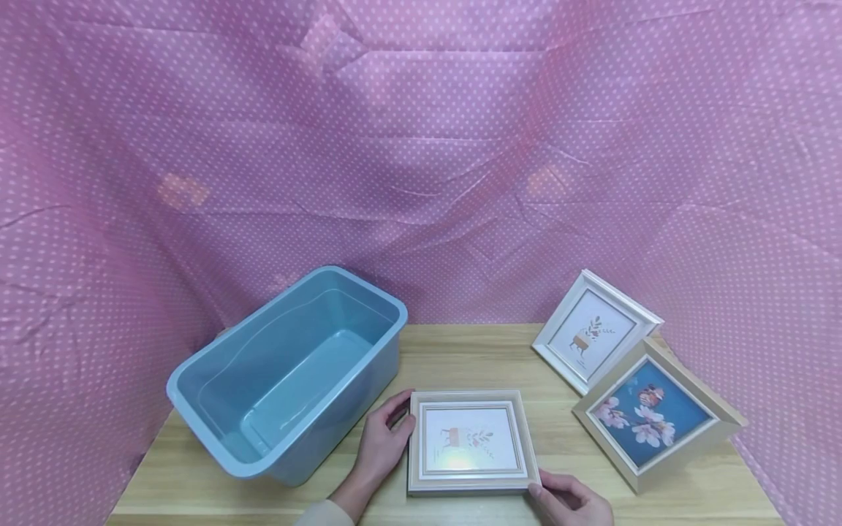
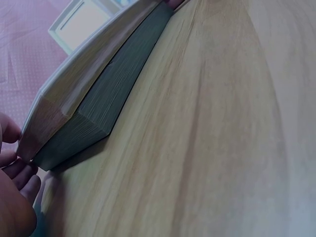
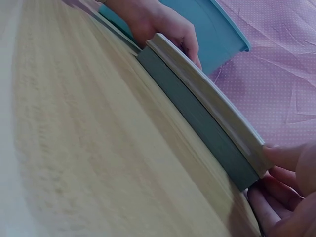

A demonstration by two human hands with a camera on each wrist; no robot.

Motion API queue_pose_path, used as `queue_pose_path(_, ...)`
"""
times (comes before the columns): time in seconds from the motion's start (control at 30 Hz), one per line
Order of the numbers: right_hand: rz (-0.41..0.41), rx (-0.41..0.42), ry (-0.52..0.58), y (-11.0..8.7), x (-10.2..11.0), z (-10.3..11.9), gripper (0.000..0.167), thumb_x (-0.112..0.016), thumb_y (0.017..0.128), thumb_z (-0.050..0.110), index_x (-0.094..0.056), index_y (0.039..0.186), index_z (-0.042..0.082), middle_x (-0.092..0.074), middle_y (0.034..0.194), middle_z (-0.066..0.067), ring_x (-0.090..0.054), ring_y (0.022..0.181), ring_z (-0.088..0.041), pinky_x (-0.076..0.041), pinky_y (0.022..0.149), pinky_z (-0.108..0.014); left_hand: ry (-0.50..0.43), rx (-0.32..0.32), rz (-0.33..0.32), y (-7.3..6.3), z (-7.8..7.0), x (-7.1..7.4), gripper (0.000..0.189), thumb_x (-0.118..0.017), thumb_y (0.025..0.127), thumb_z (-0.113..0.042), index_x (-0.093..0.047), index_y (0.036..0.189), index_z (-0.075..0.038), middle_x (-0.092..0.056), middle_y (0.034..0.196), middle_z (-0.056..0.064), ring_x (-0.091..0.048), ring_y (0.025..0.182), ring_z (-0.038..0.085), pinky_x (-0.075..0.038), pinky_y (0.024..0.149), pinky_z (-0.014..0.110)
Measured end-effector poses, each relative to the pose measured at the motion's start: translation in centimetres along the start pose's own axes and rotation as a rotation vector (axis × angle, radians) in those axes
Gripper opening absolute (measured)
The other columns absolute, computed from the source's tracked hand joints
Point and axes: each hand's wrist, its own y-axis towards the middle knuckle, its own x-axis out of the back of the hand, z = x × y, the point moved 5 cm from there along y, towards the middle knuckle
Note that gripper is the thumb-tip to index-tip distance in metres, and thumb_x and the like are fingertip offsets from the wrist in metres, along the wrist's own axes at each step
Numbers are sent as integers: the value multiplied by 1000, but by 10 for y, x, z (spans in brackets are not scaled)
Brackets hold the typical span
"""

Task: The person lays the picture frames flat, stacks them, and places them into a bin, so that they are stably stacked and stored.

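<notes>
A beige picture frame [image 1: 468, 478] lies face up at the front middle of the table, a potted-plant print behind its glass. In the right wrist view its side has a beige upper band and a dark grey-green lower band [image 3: 197, 121]. My left hand [image 1: 381, 442] holds the frame by its left side, thumb and fingers near the far corner. At the near right corner, my right hand [image 1: 571, 500] pinches it, with the thumb on the upper edge and the fingers [image 3: 269, 210] curled low against the side.
On the left stands a deep blue plastic bin [image 1: 309, 394]. To the right, a white picture frame [image 1: 559, 351] leans upright behind a tan frame with a bird-and-blossom picture [image 1: 647, 416]. Pink dotted cloth [image 1: 460, 183] hangs around the wooden table [image 1: 473, 358].
</notes>
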Motion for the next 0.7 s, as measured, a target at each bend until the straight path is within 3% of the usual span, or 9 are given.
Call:
queue_pose_path(0.37, 56, -21, -175, 6, 4, 2, 41, -85, 92, 25, -78, 117, -6, -83, 109, -15, -74, 85, -1, -60, 75, -15, 44, -11, 17, -2, -1, 3, 49, -67, 99, -4, -61, 147, 3, -66, 147, 24, -63, 139, 43, -47, 121, 56)
queue_pose_path(0.5, 60, -15, -142, 6, 6, 6, 40, -79, 98, 24, -75, 121, -8, -83, 114, -16, -75, 87, 0, -60, 78, -14, 85, -18, -5, -2, -3, 4, 47, -67, 100, -5, -63, 146, 0, -67, 148, 21, -62, 140, 41, -46, 122, 58)
queue_pose_path(0.7, 54, 45, -52, 6, 11, 16, 31, -74, 100, 12, -73, 121, -11, -84, 106, -13, -77, 87, -2, -63, 80, -17, 105, 2, -29, 0, -6, 6, 46, -66, 102, -8, -63, 147, -3, -65, 151, 18, -60, 143, 40, -45, 123, 60)
